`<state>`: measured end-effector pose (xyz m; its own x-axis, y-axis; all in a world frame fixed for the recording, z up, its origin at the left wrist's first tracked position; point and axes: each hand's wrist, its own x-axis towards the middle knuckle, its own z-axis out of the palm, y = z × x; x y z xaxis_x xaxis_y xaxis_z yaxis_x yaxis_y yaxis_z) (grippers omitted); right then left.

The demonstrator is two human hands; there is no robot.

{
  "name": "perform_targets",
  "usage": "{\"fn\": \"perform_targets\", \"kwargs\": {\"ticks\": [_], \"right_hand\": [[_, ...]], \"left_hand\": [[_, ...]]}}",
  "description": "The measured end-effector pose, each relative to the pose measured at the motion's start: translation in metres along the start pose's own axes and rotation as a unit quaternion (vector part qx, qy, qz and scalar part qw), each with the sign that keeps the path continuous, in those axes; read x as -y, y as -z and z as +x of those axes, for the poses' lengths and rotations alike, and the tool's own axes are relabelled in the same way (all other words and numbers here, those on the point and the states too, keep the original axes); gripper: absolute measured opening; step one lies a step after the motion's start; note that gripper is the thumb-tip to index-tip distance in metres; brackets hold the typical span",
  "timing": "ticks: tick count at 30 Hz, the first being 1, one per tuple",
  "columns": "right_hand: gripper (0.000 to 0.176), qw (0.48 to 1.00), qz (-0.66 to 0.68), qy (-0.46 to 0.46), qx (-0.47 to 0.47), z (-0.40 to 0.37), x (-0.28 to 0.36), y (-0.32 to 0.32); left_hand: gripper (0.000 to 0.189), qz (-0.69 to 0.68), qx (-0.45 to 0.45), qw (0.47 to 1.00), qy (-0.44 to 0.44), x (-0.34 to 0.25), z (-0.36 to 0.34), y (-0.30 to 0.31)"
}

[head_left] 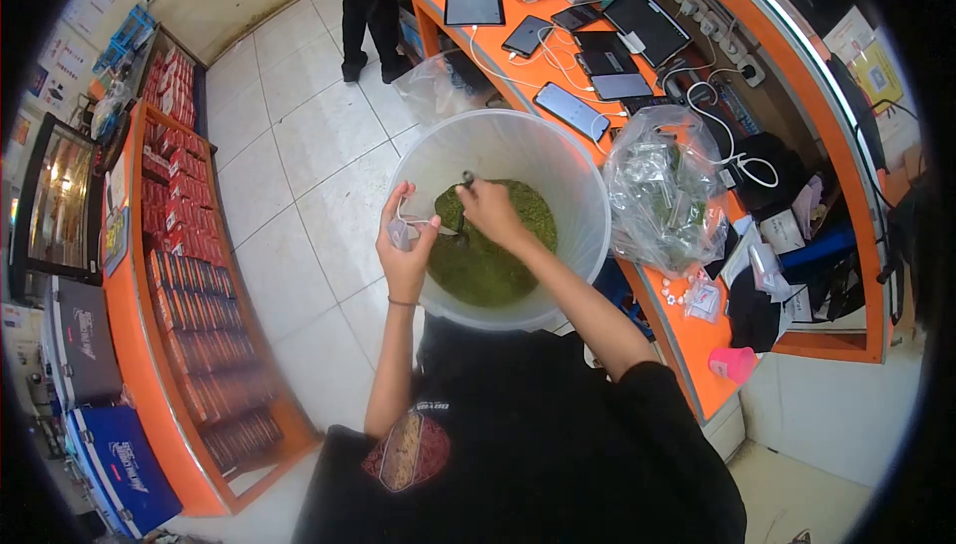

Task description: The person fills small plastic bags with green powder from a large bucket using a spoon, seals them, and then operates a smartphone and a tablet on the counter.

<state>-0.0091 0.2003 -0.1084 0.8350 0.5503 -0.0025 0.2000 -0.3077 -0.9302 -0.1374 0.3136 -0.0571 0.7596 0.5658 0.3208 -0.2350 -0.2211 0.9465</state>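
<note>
A large translucent plastic tub (583, 200) stands in front of me, its bottom covered with a green, finely crumbled material (503, 270). Over the tub's left side, my left hand (403, 263) is closed on a small clear plastic bag (399, 233), thumb and fingers at its mouth. My right hand (493, 213) is wrapped round the handle of a spoon (450, 233) above the green material. The spoon's bowl points toward the bag and lies close to my left thumb.
Several phones and tablets (572, 111) with white cables lie on the orange counter (513, 46). A big clear bag of small packets (667, 190) sits right of the tub, a pink cup (732, 365) nearer me. Orange shelving (129, 295) lines the left; a person's legs (366, 6) stand ahead.
</note>
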Motion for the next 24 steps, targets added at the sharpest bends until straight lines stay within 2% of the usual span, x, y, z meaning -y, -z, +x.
{"fn": "perform_targets", "kwargs": {"ticks": [2, 4, 5, 6, 8, 9, 10, 12, 14, 16, 19, 21, 23, 24], "right_hand": [[0.024, 0.985, -0.147, 0.080, 0.053, 0.006, -0.019, -0.036], [0.022, 0.978, -0.060, 0.169, 0.104, -0.019, -0.019, -0.062], [0.021, 0.970, -0.059, 0.218, 0.093, -0.021, -0.040, -0.080], [0.021, 0.969, -0.060, 0.218, 0.096, -0.023, -0.029, -0.073], [0.021, 0.986, 0.073, 0.018, 0.151, -0.028, 0.005, -0.041], [0.025, 0.986, 0.105, 0.004, 0.129, -0.024, -0.006, -0.030], [0.029, 0.984, 0.094, -0.065, 0.140, -0.019, -0.005, -0.013], [0.032, 0.958, 0.224, -0.101, 0.147, -0.020, -0.013, 0.018], [0.031, 0.934, 0.292, -0.147, 0.144, -0.028, -0.009, 0.052], [0.033, 0.932, 0.312, -0.150, 0.106, -0.040, -0.006, 0.075], [0.032, 0.924, 0.352, -0.141, -0.035, -0.060, 0.006, 0.101], [0.031, 0.925, 0.353, -0.118, -0.078, -0.068, 0.006, 0.110], [0.031, 0.923, 0.353, -0.093, -0.119, -0.076, 0.010, 0.115], [0.030, 0.922, 0.340, -0.052, -0.176, -0.080, 0.016, 0.115]], "left_hand": [[0.064, -0.060, -0.008, 0.997, 0.053, -0.014, 0.000, -0.003], [0.064, -0.063, -0.018, 0.997, 0.050, -0.014, 0.000, -0.004], [0.063, -0.068, -0.025, 0.996, 0.051, -0.013, -0.001, -0.003], [0.063, -0.069, -0.029, 0.996, 0.053, -0.006, 0.000, -0.002], [0.065, -0.078, -0.061, 0.995, -0.002, 0.010, 0.002, -0.001], [0.065, -0.081, -0.063, 0.995, -0.002, 0.009, 0.001, -0.001], [0.065, -0.087, -0.069, 0.994, 0.004, 0.005, 0.001, -0.001], [0.065, -0.096, -0.071, 0.993, 0.006, -0.004, 0.002, -0.003], [0.064, -0.079, -0.080, 0.994, 0.001, -0.010, 0.003, -0.008], [0.063, -0.058, -0.071, 0.996, -0.007, -0.012, 0.004, -0.010], [0.062, -0.017, -0.049, 0.999, -0.001, -0.017, 0.003, -0.014], [0.062, 0.003, -0.033, 0.999, 0.010, -0.014, 0.006, -0.017], [0.059, 0.150, -0.010, 0.983, -0.102, -0.002, 0.010, -0.020], [0.059, 0.150, -0.008, 0.983, -0.105, -0.004, 0.010, -0.022]]}}
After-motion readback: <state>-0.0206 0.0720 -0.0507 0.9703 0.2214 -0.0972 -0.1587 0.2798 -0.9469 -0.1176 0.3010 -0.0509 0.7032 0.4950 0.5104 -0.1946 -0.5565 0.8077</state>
